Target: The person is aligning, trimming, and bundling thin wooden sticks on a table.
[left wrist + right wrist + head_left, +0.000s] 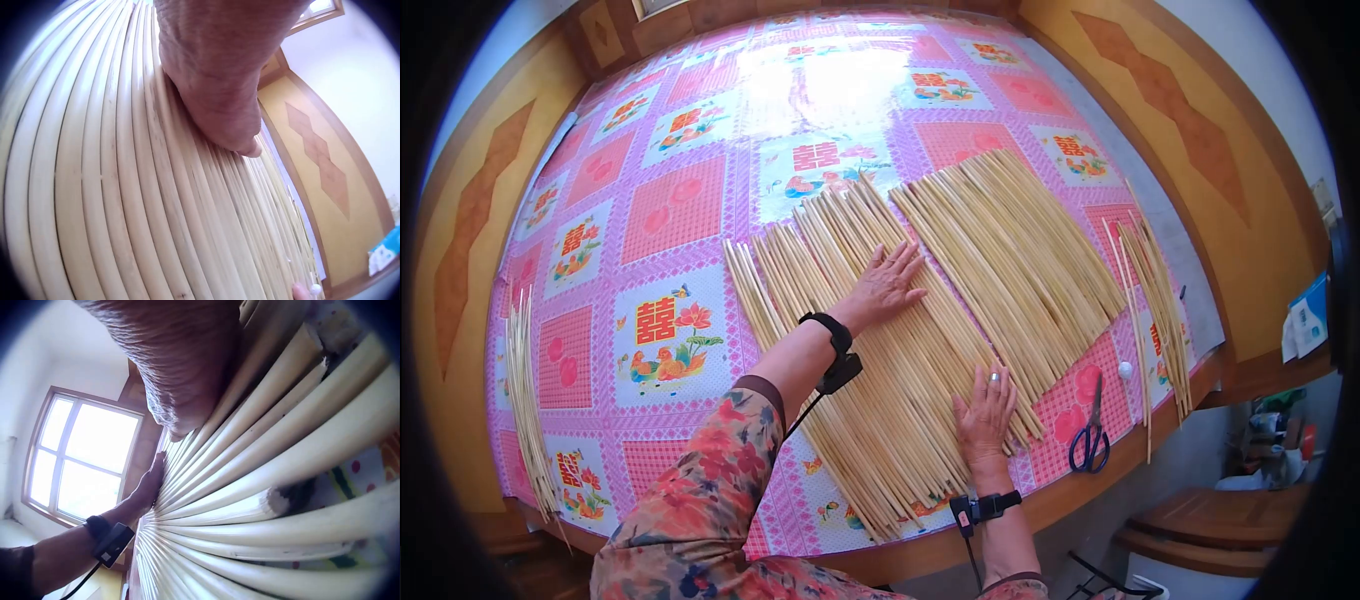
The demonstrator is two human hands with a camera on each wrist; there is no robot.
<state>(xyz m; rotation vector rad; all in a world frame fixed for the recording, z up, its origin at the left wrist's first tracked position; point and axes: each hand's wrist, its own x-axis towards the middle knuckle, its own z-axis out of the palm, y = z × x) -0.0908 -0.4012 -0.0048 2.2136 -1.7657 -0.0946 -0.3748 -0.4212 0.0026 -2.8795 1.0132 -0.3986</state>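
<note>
Two flat layers of pale stalks lie side by side on a patterned pink cloth. My left hand rests with spread, straight fingers on the upper part of the left layer, near its right edge. Lower down, my right hand lies flat at that layer's lower right, its fingers pointing away from me. The right layer is just beyond both hands. In the left wrist view the stalks run closely packed beneath the hand. Uneven stalk ends show in the right wrist view below the hand.
Dark-handled scissors lie right of my right hand, near a small white object. Loose stalks lie at the far right and far left. The cloth spreads between wooden side panels; a wooden stool stands lower right.
</note>
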